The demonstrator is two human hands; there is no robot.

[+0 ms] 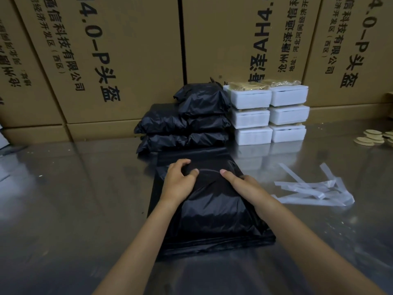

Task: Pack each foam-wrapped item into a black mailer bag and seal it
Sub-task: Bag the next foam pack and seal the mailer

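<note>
Centrally, a filled black mailer bag (214, 211) lies on the reflective metal counter (74, 199), directly in front of the person, its bulging body toward the near edge and its flat open end pointing away. It appears to lie on a few flat, unfilled black bags whose edges show at its near and left sides.

The left hand (177, 179) rests on the far left part of the bag; its fingers are curled and its thumb is pressed in, so this grip pinches a fold of the black film. The right hand (242, 184) lies on the far right part of the bag, thumb extended along the top surface and fingers wrapped down over the side edge, holding the film against the contents.

Just beyond the open end stands a stack of sealed black bags (187, 122), several layers high, touching the cardboard behind. Immediately to the right of that stack, white foam-wrapped items (270, 116) are stacked in two columns of three; the top pair carries tan contents under clear film.

To the right of the right hand, well apart from the bag, a loose pile of translucent adhesive backing strips (312, 188) lies on the counter. Farther right, near the frame edge, sit pale round discs (371, 138). Large brown cartons (127, 60) with printed black lettering form the wall behind.
</note>
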